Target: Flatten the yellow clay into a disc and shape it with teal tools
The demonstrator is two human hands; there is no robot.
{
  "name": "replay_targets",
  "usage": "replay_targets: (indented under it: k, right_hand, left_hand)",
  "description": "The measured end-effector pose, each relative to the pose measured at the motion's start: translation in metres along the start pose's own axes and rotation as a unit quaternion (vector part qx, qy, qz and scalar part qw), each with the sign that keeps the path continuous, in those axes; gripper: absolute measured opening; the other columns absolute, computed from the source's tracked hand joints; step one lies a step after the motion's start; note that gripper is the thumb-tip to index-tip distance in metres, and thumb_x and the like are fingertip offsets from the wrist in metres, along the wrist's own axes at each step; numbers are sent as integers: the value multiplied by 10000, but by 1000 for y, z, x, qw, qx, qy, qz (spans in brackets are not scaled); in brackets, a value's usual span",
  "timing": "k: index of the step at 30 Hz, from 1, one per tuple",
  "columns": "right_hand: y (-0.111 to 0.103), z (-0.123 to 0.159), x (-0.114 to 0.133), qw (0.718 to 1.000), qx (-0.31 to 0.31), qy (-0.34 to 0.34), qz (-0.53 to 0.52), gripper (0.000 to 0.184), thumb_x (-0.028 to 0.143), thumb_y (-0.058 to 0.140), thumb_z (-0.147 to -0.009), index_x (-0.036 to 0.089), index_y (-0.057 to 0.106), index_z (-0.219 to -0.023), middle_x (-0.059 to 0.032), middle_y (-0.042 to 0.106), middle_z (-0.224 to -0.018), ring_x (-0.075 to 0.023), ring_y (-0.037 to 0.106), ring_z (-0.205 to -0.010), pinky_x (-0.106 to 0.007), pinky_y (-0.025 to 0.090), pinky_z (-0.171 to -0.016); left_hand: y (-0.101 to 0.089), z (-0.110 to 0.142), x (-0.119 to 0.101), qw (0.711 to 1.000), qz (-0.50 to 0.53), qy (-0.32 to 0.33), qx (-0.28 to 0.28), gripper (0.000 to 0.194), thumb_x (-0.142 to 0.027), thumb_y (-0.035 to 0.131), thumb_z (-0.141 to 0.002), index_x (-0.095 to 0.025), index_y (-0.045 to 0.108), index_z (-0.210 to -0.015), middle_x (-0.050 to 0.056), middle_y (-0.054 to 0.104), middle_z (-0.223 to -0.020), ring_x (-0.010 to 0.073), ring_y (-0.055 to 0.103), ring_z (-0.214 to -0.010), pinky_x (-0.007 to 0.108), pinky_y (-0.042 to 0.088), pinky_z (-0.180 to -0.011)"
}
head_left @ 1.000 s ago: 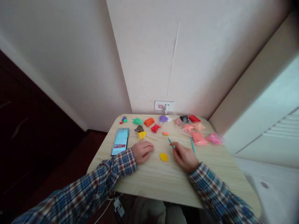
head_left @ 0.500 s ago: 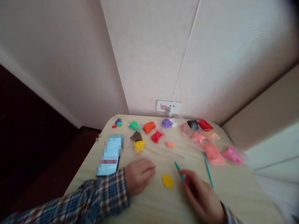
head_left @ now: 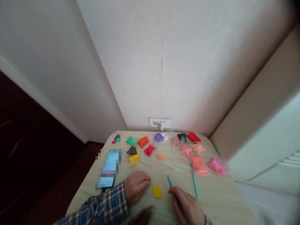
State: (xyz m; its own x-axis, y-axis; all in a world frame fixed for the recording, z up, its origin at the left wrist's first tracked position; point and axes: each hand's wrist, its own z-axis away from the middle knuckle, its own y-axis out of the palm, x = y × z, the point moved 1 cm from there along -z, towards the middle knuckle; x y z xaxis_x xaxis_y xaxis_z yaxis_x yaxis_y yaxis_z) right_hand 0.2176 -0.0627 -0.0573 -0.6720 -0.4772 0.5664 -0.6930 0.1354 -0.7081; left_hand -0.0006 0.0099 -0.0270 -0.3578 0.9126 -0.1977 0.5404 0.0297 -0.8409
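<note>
My right hand (head_left: 185, 204) pinches a teal modelling tool (head_left: 169, 180), its pointed end directed away from me to the upper left. Just left of those fingertips a flat yellow clay disc (head_left: 157, 191) lies on the table, touched by neither hand. On the disc's other side rests my left hand (head_left: 137, 186), back up, fingers curled and together; nothing shows in it, though its underside is hidden. A second teal tool (head_left: 194, 181) lies on the table right of my right hand. Farther off is a small pink-orange clay piece (head_left: 161, 157) with a yellowish lower edge.
Across the light wooden table (head_left: 222, 193) lie several clay packets, including yellow (head_left: 133, 159), red (head_left: 149, 150), salmon (head_left: 199, 165) and pink (head_left: 218, 165). Small purple, green and red pieces (head_left: 117, 139) sit far left. A phone (head_left: 109, 168) lies near my left sleeve. A wall socket (head_left: 159, 122) is behind.
The view has shifted, so the table appears lower and farther left. My right hand still grips the teal tool, and my left hand stays resting beside the disc. Some dark hair now shows at the bottom.
</note>
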Motion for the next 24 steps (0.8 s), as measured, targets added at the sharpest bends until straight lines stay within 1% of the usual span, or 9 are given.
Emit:
replay_targets:
  k: [2, 5, 8, 10, 12, 15, 17, 20, 24]
  right_hand:
    - [-2, -8, -3, 998, 12, -43, 32, 200, 125, 338, -842, 207, 517, -883, -2, 633, -693, -117, 617, -600, -210, 460, -561]
    - [-13, -23, -11, 995, 25, -76, 54, 200, 143, 331, -820, 202, 521, -844, -9, 634, -690, -114, 608, -590, -208, 446, -559]
    - [-19, -32, -18, 995, 48, -67, 62, 199, 162, 343, -815, 191, 534, -863, -27, 638, -715, -140, 608, -619, -243, 450, -588]
    - [-18, -29, -17, 994, 72, -58, 54, 188, 174, 360, -815, 194, 540, -865, -33, 646, -754, -151, 615, -647, -255, 455, -602]
    - [-13, -20, -10, 994, 86, -44, 46, 198, 173, 345, -833, 195, 534, -884, -41, 649, -799, -154, 622, -686, -259, 464, -625]
    - [-4, 0, -1, 994, 104, -19, 15, 171, 173, 357, -854, 217, 521, -876, -10, 642, -751, -128, 626, -676, -216, 475, -623]
    - [2, 11, -3, 996, 92, 9, -17, 175, 162, 353, -854, 224, 514, -883, -5, 644, -753, -118, 631, -673, -194, 484, -621]
    - [9, 15, -14, 997, 63, 41, 0, 182, 167, 341, -850, 226, 513, -850, -9, 641, -728, -125, 633, -657, -206, 495, -621]
    - [4, 2, -15, 997, 73, 15, 25, 176, 160, 369, -830, 234, 529, -815, 18, 632, -686, -99, 620, -611, -173, 480, -585]
  left_hand:
    - [2, -2, 4, 1000, -1, 4, 8, 224, -80, 362, -790, -144, 545, -903, 82, 640, -898, 178, 587, -844, 298, 494, -747]
    - [6, -13, 11, 1000, -14, -6, 0, 240, -58, 384, -736, -152, 557, -873, 67, 634, -853, 161, 581, -803, 267, 494, -720]
    - [13, -21, 13, 999, -22, -48, 2, 259, -51, 412, -700, -141, 568, -885, 84, 623, -922, 181, 567, -869, 307, 482, -785]
    - [16, -18, 9, 997, -16, -67, 19, 261, -60, 426, -707, -143, 570, -909, 79, 618, -947, 189, 554, -913, 322, 464, -834]
    - [15, -10, 0, 996, -12, -85, 24, 263, -67, 418, -729, -142, 565, -934, 82, 611, -962, 193, 545, -922, 332, 456, -845]
    - [8, 6, -17, 996, -12, -84, 20, 261, -96, 431, -726, -143, 553, -951, 84, 606, -972, 209, 538, -915, 345, 463, -830]
    - [7, 15, -23, 996, -7, -91, 12, 274, -89, 428, -705, -152, 545, -945, 70, 608, -949, 201, 542, -888, 329, 472, -795]
    - [17, 20, -21, 995, -10, -102, -1, 272, -82, 427, -673, -161, 545, -905, 71, 613, -939, 214, 548, -893, 347, 469, -783]
    - [31, 15, -5, 996, -9, -88, -4, 249, -103, 451, -611, -171, 546, -830, 50, 620, -876, 195, 566, -814, 306, 480, -707]
